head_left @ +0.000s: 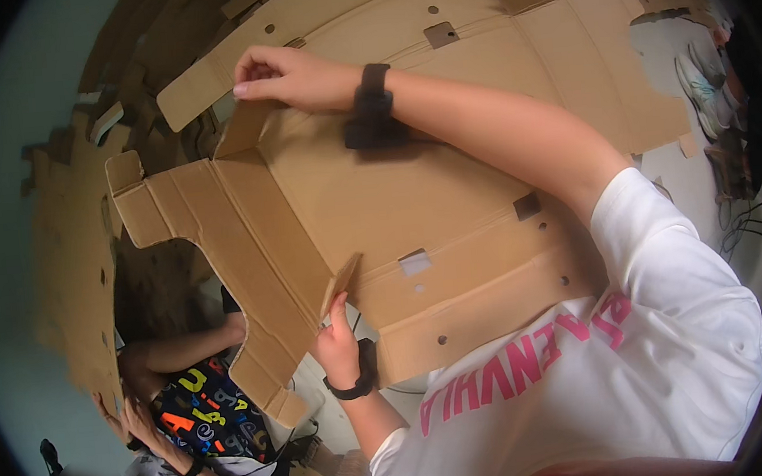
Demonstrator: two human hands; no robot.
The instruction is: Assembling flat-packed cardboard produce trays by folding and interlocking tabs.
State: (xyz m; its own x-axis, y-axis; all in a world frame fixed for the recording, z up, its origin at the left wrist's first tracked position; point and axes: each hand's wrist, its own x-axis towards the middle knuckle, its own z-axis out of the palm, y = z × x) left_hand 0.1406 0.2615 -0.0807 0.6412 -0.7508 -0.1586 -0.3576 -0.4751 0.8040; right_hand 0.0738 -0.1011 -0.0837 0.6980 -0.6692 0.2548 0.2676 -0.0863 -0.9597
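A large brown die-cut cardboard sheet point(412, 181) spreads out in front of me, with crease lines, round holes and square cut-outs. Its left end panel point(236, 242) is bent along the creases. At the near corner, my left hand point(336, 346) grips a small upturned flap point(341, 282); the thumb lies along it and the other fingers are mostly hidden. My right arm reaches across the sheet. At the far left corner, my right hand point(281, 79) has its fingers curled onto another raised flap point(244, 127). A black band circles each of my wrists.
At the lower left, another person's hands point(139, 422) hold an upright cardboard piece point(78, 292). More cardboard lies stacked behind. Shoes point(701, 87) and dark cables point(752, 228) are on the floor at the right.
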